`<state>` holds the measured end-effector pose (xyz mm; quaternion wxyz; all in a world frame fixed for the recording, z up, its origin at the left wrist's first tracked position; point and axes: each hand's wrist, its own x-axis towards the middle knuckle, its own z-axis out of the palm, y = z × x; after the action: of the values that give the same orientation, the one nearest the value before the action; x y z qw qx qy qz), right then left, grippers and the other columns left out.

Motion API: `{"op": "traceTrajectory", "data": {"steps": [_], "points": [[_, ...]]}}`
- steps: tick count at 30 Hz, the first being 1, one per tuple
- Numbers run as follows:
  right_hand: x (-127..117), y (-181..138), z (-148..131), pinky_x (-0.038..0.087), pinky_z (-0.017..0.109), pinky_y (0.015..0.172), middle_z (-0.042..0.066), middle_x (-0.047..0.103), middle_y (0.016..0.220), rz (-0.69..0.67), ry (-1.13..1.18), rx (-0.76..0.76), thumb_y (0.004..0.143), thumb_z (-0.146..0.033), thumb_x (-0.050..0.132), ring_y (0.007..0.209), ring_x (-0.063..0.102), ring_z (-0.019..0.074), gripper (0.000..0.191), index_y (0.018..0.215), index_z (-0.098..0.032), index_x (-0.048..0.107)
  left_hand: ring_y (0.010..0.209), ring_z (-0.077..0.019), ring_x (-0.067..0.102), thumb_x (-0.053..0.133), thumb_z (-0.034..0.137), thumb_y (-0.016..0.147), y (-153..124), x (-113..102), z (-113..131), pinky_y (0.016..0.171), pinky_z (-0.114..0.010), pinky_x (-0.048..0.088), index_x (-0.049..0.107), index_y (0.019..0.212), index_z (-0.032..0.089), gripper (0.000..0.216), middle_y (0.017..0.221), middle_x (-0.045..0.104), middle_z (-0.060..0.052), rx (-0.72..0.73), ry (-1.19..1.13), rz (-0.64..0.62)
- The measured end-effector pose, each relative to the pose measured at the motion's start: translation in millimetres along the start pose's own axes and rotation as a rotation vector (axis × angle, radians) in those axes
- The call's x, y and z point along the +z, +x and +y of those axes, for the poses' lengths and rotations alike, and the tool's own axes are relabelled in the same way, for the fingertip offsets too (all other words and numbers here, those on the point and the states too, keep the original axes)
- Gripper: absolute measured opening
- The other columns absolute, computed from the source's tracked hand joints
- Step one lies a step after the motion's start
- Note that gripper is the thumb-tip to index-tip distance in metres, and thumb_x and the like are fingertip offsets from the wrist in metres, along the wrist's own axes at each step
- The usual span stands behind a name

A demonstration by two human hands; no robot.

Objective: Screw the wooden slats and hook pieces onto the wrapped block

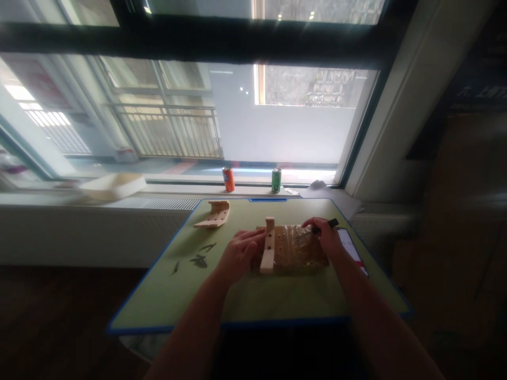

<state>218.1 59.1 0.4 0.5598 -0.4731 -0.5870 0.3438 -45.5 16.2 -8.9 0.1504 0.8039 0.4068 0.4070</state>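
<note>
Green table (166, 301), lower centre: the right hand (325, 235) holds a black-handled tool (332, 223). The left hand (238, 253) touches the wooden piece (268, 259), grip unclear; loose pressure could let it slip.

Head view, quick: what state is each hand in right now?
Left hand: fingers at the wooden piece; grip cannot be told.
Right hand: closed, holding a black tool.

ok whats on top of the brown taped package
A wooden piece lies across the left part of the package, beside small specks too blurred to identify. The surface covered by that piece and the right hand can't be seen.
</note>
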Motion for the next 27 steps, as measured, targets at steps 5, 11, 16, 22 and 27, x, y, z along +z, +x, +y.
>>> {"op": "traceTrajectory", "data": {"steps": [5,11,16,22,27], "points": [[-6.5,0.1,-1.2,0.034,0.025,0.047,-0.001,0.05,0.055,0.012,0.061,0.055,0.074,-0.043,0.057,0.053,0.045,0.0125,0.027,0.061,-0.02,0.066,0.108,-0.0252,0.043,0.041,0.048,0.088,-1.4,8.9,-9.0,0.096,-0.044,0.035,0.061,0.117,0.032,0.039,0.128,0.046,-0.007,-0.106,0.154,-0.069],[2.7,-4.5,1.6,0.029,0.022,0.042,-0.002,0.047,0.054,-0.027,0.144,0.137,0.076,-0.052,0.054,0.046,0.038,0.0081,0.039,0.06,-0.017,0.064,0.127,-0.0264,0.033,0.043,0.047,0.087,-1.5,12.8,-12.3,0.106,-0.045,0.026,0.059,0.118,0.03,0.038,0.138,0.039,-0.004,-0.146,0.186,-0.078],[3.7,-4.1,4.8,0.029,0.021,0.042,-0.002,0.047,0.058,-0.023,0.19,0.158,0.076,-0.051,0.055,0.047,0.039,0.0073,0.038,0.061,-0.017,0.064,0.128,-0.0263,0.036,0.043,0.038,0.087,1.8,13.4,-9.9,0.105,-0.048,0.022,0.059,0.112,0.029,0.031,0.137,0.045,-0.002,-0.164,0.176,-0.063],[4.0,-1.4,8.7,0.027,0.021,0.041,-0.003,0.046,0.057,-0.024,0.225,0.169,0.076,-0.049,0.055,0.045,0.037,0.0061,0.037,0.06,-0.016,0.064,0.117,-0.0247,0.048,0.05,0.034,0.082,11.3,23.4,-10.7,0.104,-0.046,0.023,0.059,0.098,0.023,0.022,0.125,0.055,-0.004,-0.22,0.066,-0.011],[5.6,-1.4,7.2,0.023,0.022,0.038,-0.004,0.045,0.054,-0.031,0.222,0.164,0.077,-0.048,0.054,0.04,0.035,0.0053,0.037,0.062,-0.016,0.064,0.107,-0.0225,0.054,0.052,0.026,0.077,22.4,30.3,-14.6,0.102,-0.041,0.029,0.059,0.088,0.02,0.014,0.095,0.065,0.0,-0.273,-0.058,0.044]]}}
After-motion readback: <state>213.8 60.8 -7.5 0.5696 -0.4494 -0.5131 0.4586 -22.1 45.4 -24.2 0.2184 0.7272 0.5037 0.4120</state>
